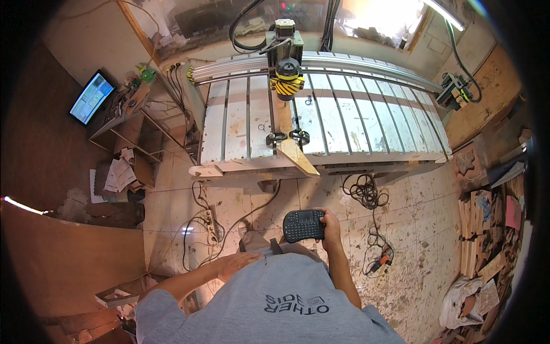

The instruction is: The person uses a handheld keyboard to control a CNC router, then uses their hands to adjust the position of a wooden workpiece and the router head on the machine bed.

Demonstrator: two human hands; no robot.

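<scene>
My right hand [327, 232] grips a small black wireless keyboard with a touchpad [303, 229] by its right end. My left hand [235, 264] lies against the front of my grey T-shirt at waist height, fingers outstretched. Ahead of me, a CNC machine's black spindle with a yellow-striped cover [286, 80] hangs over the white slotted bed [361, 132]. Beneath it a long wooden board [297, 159] lies between two black clamps [276, 139], its angled end jutting past the bed's front edge.
A lit monitor [91, 97] stands left, near a cluttered rack [123, 117] and papers. Coiled cables [365, 192], a power strip [212, 226] and an orange-black tool [378, 262] lie on the tiled floor. Stacked wood offcuts [478, 229] line the right wall. A gantry rail crosses the bed.
</scene>
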